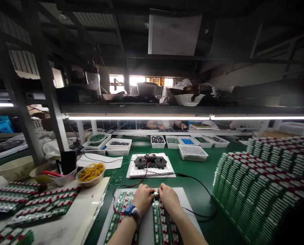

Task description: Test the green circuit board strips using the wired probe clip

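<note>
The circuit board (162, 219), in the head view, lies lengthwise on a pale sheet (146, 223) on the green counter (192, 165), its far end beneath both hands. The left hand (143, 196), with a blue wrist strap (130, 210), and the right hand (168, 196) meet there from either side, their fingers curled, tips drawn close together around a small dark part (156, 194). Whether either set is pinching the part or merely touching it, I cannot tell. A second board (123, 203) lies to the left on the same sheet. Beyond the hands, a black twin-lobed device (152, 160) rests on a white tray. Stacked boards (254, 190) rise at the right; yellow bands (92, 172) fill a bowl at the left. Parts bins (194, 158) stand farther back.
</note>
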Available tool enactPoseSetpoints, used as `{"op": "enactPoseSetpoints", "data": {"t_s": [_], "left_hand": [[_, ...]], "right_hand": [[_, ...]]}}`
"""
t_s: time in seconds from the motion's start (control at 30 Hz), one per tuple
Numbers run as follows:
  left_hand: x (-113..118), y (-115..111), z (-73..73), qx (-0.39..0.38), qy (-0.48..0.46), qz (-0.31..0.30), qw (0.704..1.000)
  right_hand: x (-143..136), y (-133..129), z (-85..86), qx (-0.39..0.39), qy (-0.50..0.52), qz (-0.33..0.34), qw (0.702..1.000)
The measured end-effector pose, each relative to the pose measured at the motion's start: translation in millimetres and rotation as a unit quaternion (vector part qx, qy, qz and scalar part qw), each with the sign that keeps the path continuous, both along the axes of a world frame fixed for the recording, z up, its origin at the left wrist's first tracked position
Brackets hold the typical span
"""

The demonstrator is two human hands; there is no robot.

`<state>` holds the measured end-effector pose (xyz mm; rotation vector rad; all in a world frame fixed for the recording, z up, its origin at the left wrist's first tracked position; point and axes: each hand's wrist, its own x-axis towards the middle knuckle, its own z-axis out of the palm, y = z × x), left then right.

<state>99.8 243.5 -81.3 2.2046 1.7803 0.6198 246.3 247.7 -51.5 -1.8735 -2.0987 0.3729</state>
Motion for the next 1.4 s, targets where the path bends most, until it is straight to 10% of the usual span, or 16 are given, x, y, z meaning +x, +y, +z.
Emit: {"op": "enactPoseSetpoints", "data": {"t_s": [0.8,1.4], "left_hand": [[0.3,-9.1,6.6,0.094,-0.026,-0.014,0.995],[-4.0,-11.4,7.5,-0.001,0.016,-0.036,0.999]], "right_hand": [[20.3,4.9,0.7,-0.020,0.164,0.064,0.984],[24.7,-2.0,1.6,-0.028,0.094,0.094,0.991]]}}
